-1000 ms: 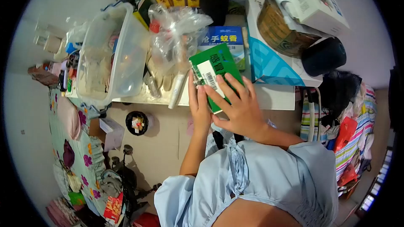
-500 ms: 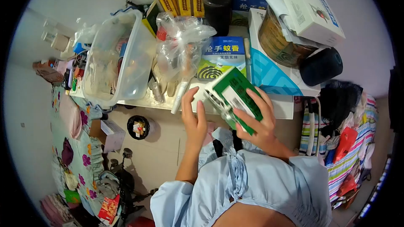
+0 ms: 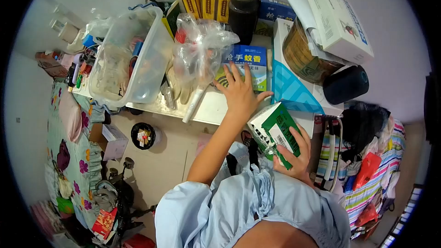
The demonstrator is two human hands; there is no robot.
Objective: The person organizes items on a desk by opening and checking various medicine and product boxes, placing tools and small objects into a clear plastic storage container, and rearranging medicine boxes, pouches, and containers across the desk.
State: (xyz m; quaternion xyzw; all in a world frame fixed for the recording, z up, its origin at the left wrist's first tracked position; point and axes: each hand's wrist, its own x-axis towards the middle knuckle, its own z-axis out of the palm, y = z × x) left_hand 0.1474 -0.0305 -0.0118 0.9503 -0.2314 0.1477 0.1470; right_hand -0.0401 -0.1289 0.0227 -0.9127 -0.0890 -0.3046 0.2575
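Observation:
My right hand [image 3: 296, 154] grips a green and white carton [image 3: 279, 133] at its lower right side, in front of the table edge. The carton is tilted, and its near left end looks torn. My left hand [image 3: 240, 86] reaches over the table with fingers spread. It lies over the lower part of a blue and green mosquito coil box [image 3: 255, 57], hiding some of the coil picture; whether it touches the box I cannot tell. Left of that hand lies a clear plastic bag [image 3: 202, 41], with a white stick-like tube [image 3: 195, 104] below it.
A clear plastic bin [image 3: 154, 59] stands on the table's left. Yellow boxes [image 3: 209, 0] and a dark jar [image 3: 242, 16] line the back. At right are a round wooden-looking container [image 3: 308, 48], a white box [image 3: 337, 18] and a black cylinder [image 3: 347, 84]. A trash bin [image 3: 143, 136] sits on the floor.
My left hand has left the carton's side and stretched forward over the mosquito coil box, fingers spreading. My right hand has moved the green carton a little right and towards me.

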